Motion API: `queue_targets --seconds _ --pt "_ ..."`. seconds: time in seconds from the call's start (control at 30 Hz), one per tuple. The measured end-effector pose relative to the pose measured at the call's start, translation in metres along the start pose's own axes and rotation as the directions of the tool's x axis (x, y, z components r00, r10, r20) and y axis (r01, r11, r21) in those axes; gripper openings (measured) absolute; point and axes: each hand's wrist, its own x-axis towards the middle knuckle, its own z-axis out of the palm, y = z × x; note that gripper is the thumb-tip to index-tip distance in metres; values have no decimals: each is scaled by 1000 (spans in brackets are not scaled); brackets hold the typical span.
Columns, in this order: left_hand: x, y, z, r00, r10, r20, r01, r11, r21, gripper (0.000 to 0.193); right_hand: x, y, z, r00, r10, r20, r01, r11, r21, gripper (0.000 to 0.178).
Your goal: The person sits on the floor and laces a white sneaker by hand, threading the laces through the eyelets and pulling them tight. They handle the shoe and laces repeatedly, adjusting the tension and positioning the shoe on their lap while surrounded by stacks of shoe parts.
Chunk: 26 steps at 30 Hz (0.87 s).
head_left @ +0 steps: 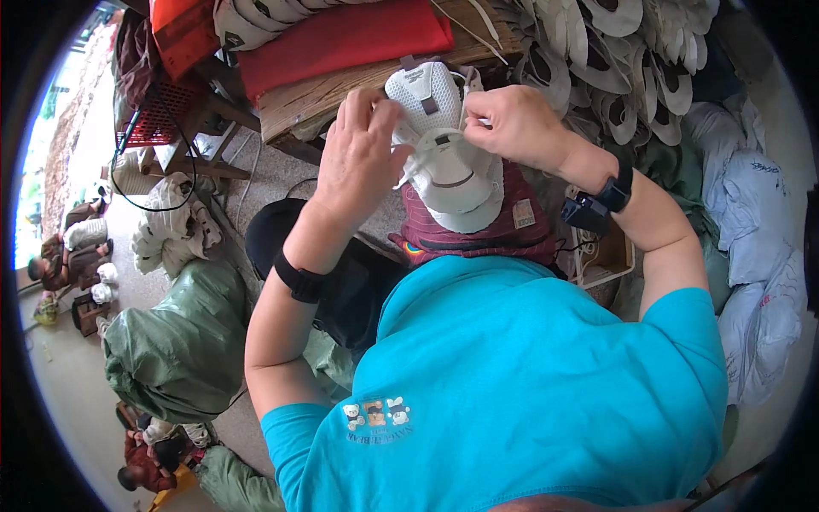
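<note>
A white shoe (456, 171) with a mesh tongue (422, 90) rests over my lap, its rounded toe toward me. My left hand (354, 158) is at the shoe's left side, thumb apart from the fingers; the index finger is blurred by motion. On the other side, my right hand (516, 128) is closed in a pinch close to the shoe's edge. A thin white strand, like a shoelace, runs at its fingertips, which are partly hidden. Striped maroon cloth (469, 230) lies under the shoe.
Beyond the shoe stands a wooden bench (294, 111) with red cloth (350, 47) on it. Many pale shoe uppers (627, 64) hang at the far right. Stuffed pale sacks (746, 222) line the right side; a green sack (183, 341) sits left. Other people (145, 461) sit farther left.
</note>
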Motion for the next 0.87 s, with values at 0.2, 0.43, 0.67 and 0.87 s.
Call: queue_targets --seconds 0.2,0.43,0.67,0.87 --pt "14 -17 -1 966 153 207 -166 985 45 30 3 1 -7 951 -310 -18 291 908 -300 18" --pt "29 -15 2 943 -42 330 28 998 49 16 29 12 -34 908 -333 253 361 930 -72 39" --pt "20 -19 31 947 -290 137 317 909 -272 20 38 26 -33 866 -353 354 301 934 195 33" --pt "56 24 23 933 -358 -33 254 722 -643 25 19 36 -25 905 -393 163 362 912 193 34"
